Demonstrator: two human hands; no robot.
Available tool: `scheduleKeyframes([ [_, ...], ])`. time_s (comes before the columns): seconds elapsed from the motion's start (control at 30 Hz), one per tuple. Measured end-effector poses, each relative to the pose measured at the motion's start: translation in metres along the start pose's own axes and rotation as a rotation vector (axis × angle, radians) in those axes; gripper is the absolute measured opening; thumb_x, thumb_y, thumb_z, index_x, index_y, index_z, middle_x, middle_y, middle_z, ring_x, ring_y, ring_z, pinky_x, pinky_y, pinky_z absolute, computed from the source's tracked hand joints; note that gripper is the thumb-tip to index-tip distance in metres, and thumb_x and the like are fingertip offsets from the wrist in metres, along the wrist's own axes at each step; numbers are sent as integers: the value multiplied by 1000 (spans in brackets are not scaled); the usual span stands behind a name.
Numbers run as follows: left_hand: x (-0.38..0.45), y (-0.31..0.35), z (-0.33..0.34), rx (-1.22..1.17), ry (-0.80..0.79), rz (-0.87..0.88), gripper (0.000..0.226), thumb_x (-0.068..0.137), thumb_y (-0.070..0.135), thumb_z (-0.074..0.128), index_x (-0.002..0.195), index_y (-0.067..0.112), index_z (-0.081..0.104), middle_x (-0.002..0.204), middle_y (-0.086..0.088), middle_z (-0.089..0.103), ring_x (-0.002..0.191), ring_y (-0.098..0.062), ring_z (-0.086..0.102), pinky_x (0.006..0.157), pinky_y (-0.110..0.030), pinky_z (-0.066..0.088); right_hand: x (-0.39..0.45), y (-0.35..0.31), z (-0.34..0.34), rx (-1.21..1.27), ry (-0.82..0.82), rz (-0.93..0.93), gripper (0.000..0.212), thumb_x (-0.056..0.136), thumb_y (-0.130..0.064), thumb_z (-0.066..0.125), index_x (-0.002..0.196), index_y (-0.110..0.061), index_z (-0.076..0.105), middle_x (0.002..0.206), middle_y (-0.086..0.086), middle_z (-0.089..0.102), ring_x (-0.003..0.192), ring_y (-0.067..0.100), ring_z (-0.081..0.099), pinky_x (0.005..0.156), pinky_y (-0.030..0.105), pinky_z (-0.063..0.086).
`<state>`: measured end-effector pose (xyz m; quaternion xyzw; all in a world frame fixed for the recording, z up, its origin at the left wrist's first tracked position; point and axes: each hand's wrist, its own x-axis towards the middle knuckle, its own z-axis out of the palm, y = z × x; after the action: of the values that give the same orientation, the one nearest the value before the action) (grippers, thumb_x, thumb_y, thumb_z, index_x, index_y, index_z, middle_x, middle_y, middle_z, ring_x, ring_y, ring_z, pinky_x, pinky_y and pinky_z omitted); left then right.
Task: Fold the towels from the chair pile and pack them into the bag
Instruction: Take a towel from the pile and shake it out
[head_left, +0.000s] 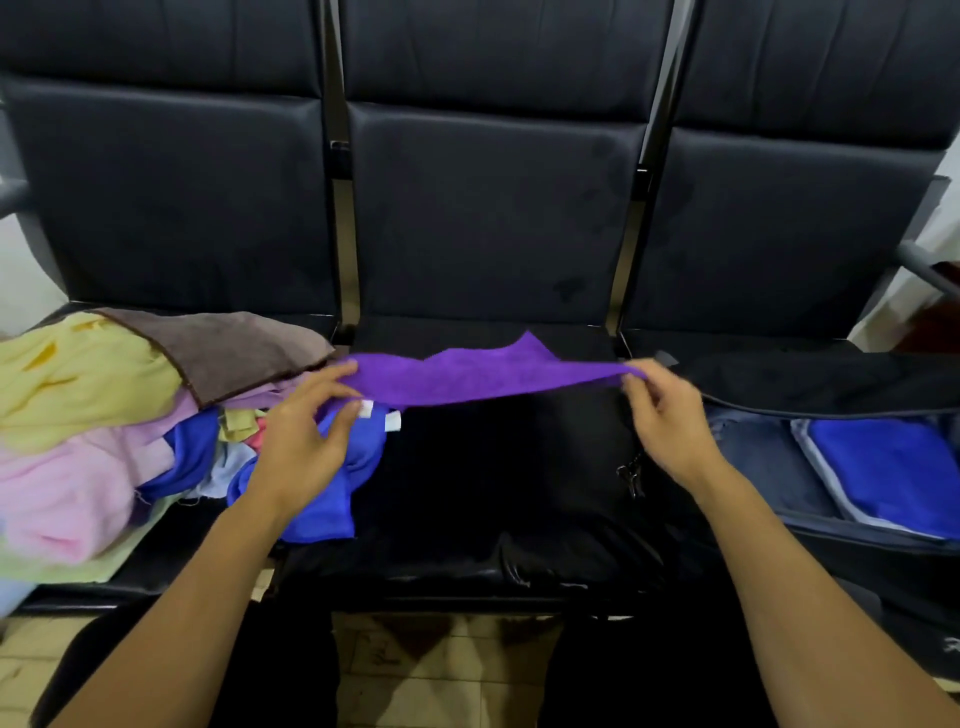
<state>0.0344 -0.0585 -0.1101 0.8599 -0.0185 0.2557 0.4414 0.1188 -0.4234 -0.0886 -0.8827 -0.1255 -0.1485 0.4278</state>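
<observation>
Purple cloth is stretching between our two hands: we are holding the purple towel (488, 374) out over the middle seat (467, 467) of the black bench (483, 218), near its back edge. Our left hand (306, 436) is pinching the towel's left end between thumb and fingers (337, 374), and our right hand (670, 421) is pinching the right end in the same way, so both hands are closed on the cloth. Whether the towel is touching the seat we cannot tell, because the dark seat is swallowing the lower edge.

We are judging the task to be partly done. In the open bag (831, 384) on the right-hand seat a folded blue towel (883, 462) is already lying, with a paler layer showing at its edge and what looks like denim just beside it. On the left-hand seat the pile (93, 415) is still holding yellow, pink, brown, lilac and blue cloths, loose and unfolded, so most of the work seems to be ahead of us. The purple towel itself is not yet looking finished: it is reading as a narrow band, perhaps already doubled once, though we cannot be sure.

Its long axis is running left to right, parallel to the bench front, with one end pointing toward the pile and the other toward the bag. A peak of cloth is rising along the far edge.
</observation>
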Motion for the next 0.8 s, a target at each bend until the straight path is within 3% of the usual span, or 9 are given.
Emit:
scheduleKeyframes([
  [0.07, -7, -12, -3, 64, -212, -205, 25, 88, -4, 65, 80, 19, 65, 98, -2, 71, 86, -16, 65, 75, -6, 46, -7, 15, 0, -151, -279, 127, 20, 102, -9, 50, 91, -15, 66, 77, 6, 65, 74, 27, 60, 73, 38, 50],
  [0.17, -21, -25, -8, 53, -544, -453, 24, 91, -6, 59, 75, 11, 62, 69, -8, 69, 68, -30, 70, 61, -23, 55, -24, 19, -2, -77, -606, 362, 27, 104, -5, 45, 82, -12, 59, 76, 11, 61, 82, 27, 66, 80, 35, 59],
  [0.23, -30, -25, -13, -44, -746, -624, 15, 96, -1, 54, 83, 3, 59, 68, -9, 67, 67, -33, 72, 55, -29, 56, -29, 16, -5, -26, -660, 443, 31, 104, -5, 45, 75, -11, 53, 71, 10, 58, 83, 30, 72, 86, 39, 60],
  [0.3, -33, -20, -16, -24, -869, -613, 13, 97, 4, 54, 86, 4, 60, 64, -6, 67, 58, -27, 70, 50, -26, 50, -31, 16, -9, -73, -659, 437, 30, 105, -11, 46, 75, -9, 50, 70, 10, 57, 81, 27, 75, 90, 47, 57],
  [0.47, -28, -7, -20, -16, -856, -599, 11, 96, 8, 59, 87, 4, 63, 50, -4, 54, 37, -13, 43, 42, -19, 33, -38, 11, -13, -177, -709, 470, 34, 105, -21, 44, 85, 5, 54, 74, 22, 68, 71, 19, 74, 92, 56, 53],
  [0.53, -26, -5, -19, -45, -867, -605, 11, 96, 10, 60, 87, 4, 64, 49, -4, 52, 38, -13, 41, 42, -18, 32, -38, 10, -11, -199, -663, 467, 35, 105, -20, 44, 94, 11, 56, 80, 28, 69, 64, 13, 72, 85, 47, 57],
  [0.63, -20, 1, -16, -169, -805, -629, 13, 94, 12, 63, 84, 4, 65, 54, -10, 46, 39, -13, 36, 43, -20, 32, -35, 11, -6, -259, -566, 453, 32, 104, -17, 45, 91, 7, 61, 60, 13, 66, 53, 7, 63, 61, 24, 48],
  [0.7, -14, 6, -13, -351, -799, -689, 13, 93, 9, 61, 82, 3, 64, 55, -7, 42, 41, -10, 32, 40, -18, 28, -33, 17, 0, -275, -510, 436, 30, 103, -16, 46, 87, 5, 62, 56, 8, 64, 50, 8, 61, 55, 20, 45],
  [0.8, -4, 9, -4, -430, -832, -782, 14, 94, 10, 60, 81, 7, 65, 59, -6, 43, 43, -9, 34, 39, -17, 23, -32, 29, 12, -303, -450, 401, 29, 101, -15, 48, 79, 1, 60, 60, 12, 63, 56, 20, 65, 59, 31, 55],
])
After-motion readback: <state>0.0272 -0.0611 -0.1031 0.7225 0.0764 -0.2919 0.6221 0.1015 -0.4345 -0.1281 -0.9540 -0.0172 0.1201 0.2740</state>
